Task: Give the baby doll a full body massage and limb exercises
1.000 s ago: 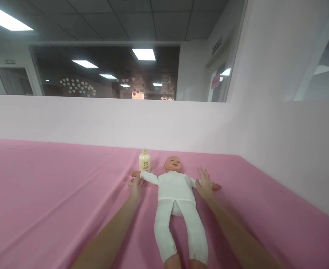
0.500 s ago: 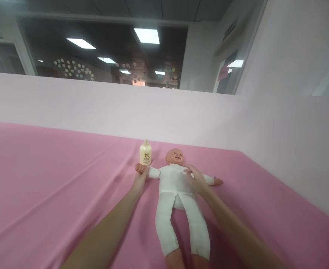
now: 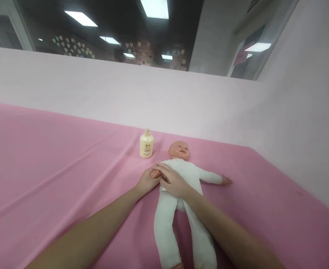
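Note:
A baby doll [image 3: 186, 170] with a white cloth body lies on its back, its head toward the wall. My left hand [image 3: 148, 182] is closed around the doll's arm on the left side, and the doll's small fist [image 3: 155, 173] pokes out between my two hands. Over that same arm lies my right hand [image 3: 174, 182], its fingers wrapped across it at the doll's side. The doll's other arm [image 3: 211, 177] stretches out to the right, untouched. Most of the held arm is hidden under my hands.
A cream pump bottle [image 3: 146, 146] stands upright left of the doll's head. Pink cloth [image 3: 69, 160] with soft folds covers the surface. A white wall [image 3: 111, 93] rises behind and on the right, with a dark window [image 3: 111, 22] above.
My right hand has moved left from the doll's chest to its held arm. My left hand has brought that arm in toward the body. The view has tilted down slightly.

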`<action>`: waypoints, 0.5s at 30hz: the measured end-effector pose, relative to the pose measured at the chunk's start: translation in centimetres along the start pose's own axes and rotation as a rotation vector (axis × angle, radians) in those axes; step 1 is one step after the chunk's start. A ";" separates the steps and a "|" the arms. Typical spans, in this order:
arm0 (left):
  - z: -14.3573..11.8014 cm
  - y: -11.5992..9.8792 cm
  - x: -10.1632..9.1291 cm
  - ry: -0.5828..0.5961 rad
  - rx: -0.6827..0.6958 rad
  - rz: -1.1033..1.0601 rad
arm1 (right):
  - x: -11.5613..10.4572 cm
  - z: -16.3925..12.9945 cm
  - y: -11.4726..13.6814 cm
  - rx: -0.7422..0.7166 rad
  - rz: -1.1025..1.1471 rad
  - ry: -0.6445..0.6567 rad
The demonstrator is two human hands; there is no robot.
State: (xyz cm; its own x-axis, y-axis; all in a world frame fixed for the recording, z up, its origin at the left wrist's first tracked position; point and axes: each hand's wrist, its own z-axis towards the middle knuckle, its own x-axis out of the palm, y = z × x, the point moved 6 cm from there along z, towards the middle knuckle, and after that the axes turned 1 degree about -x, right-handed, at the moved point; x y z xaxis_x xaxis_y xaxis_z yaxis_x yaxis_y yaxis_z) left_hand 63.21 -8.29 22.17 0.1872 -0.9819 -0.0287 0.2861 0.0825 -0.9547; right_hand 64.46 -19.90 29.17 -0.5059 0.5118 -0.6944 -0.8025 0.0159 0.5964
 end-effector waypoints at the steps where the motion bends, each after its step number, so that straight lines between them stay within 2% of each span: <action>1: 0.0 -0.3 0.1 -0.007 0.030 0.040 | -0.1 -0.2 -0.1 0.002 0.005 -0.014; 8: -0.3 -0.4 0.2 -0.026 0.050 0.145 | -0.6 -0.4 -0.9 0.025 0.062 -0.057; 12: -0.7 -0.7 0.2 -0.079 0.165 0.161 | -1.1 -0.3 -1.6 0.021 0.140 -0.152; 15: -0.9 -0.6 0.6 -0.042 0.208 0.180 | -1.3 -0.2 -2.3 0.037 0.196 -0.223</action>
State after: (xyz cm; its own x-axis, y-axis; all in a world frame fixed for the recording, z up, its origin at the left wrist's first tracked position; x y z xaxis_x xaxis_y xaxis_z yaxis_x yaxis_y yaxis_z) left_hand 62.31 -9.13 22.46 0.2903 -0.9407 -0.1756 0.4308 0.2924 -0.8537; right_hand 66.89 -20.79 28.67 -0.5648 0.6840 -0.4617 -0.6822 -0.0722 0.7276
